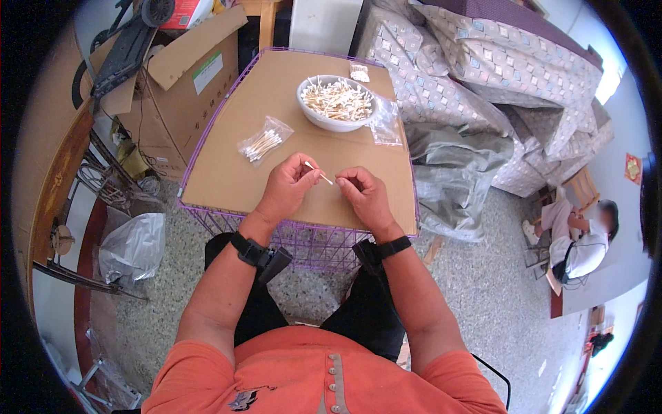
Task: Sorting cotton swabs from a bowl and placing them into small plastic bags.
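Observation:
My left hand [285,188] pinches a cotton swab [325,178] between thumb and fingertips, its far end pointing toward my other hand. Close to that end, my right hand [367,198] has its thumb and fingers pressed together; whatever may be between them is too small to make out. Beyond the hands stands a white bowl [336,127] heaped with loose cotton swabs [338,98]. To the left lies a clear plastic bag [265,140] with a bundle of swabs inside. A smaller filled bag [359,73] sits behind the bowl, and flat clear bags [387,125] lie at its right.
A cardboard sheet [238,103] tops the purple wire cage [310,250] under my hands. An open carton [181,114] is at the left. Patterned wrapped cushions [441,96] and a grey-green plastic sheet [456,165] fill the right. Farther right a person [583,248] sits.

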`<state>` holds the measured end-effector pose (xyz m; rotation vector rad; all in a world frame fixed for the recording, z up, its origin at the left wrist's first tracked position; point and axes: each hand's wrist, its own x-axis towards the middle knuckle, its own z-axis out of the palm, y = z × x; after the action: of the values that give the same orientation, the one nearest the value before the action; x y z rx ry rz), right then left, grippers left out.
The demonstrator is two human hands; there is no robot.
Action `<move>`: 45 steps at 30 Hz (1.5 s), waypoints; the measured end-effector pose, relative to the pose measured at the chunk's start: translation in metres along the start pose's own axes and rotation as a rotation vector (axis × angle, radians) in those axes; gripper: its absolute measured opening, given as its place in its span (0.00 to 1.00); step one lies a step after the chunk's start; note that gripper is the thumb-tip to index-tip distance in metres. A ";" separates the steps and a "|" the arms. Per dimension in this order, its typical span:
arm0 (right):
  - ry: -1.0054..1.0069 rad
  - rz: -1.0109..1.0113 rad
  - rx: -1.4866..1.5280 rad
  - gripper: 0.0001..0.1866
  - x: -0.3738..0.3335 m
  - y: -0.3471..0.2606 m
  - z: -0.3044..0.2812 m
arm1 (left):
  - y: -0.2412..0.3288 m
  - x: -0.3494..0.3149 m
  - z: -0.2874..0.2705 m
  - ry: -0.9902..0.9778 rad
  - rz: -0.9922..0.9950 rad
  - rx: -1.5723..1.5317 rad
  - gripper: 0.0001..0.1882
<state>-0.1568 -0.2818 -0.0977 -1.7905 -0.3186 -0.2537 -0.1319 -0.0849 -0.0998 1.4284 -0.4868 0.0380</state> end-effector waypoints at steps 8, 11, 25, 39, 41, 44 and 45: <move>0.002 0.004 0.003 0.05 0.000 -0.003 0.000 | 0.004 -0.001 0.001 -0.022 -0.052 0.061 0.03; -0.003 -0.011 -0.025 0.05 0.000 0.000 -0.001 | 0.002 0.000 0.000 -0.038 -0.051 0.112 0.03; -0.032 -0.016 -0.040 0.05 0.001 0.001 -0.002 | 0.003 0.000 -0.002 -0.106 -0.056 0.218 0.04; -0.046 -0.047 -0.055 0.05 -0.001 -0.005 -0.001 | 0.013 -0.004 0.005 -0.086 -0.019 0.347 0.05; -0.051 -0.040 -0.056 0.05 -0.001 -0.005 -0.001 | 0.015 -0.005 0.006 -0.083 -0.020 0.345 0.05; -0.055 -0.051 -0.076 0.04 -0.001 -0.007 -0.001 | 0.017 -0.004 0.006 -0.084 -0.029 0.354 0.05; -0.055 -0.050 -0.075 0.04 -0.001 -0.007 -0.001 | 0.017 -0.004 0.006 -0.093 -0.033 0.356 0.05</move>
<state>-0.1598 -0.2817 -0.0917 -1.8680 -0.3974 -0.2548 -0.1427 -0.0868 -0.0846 1.7928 -0.5517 0.0336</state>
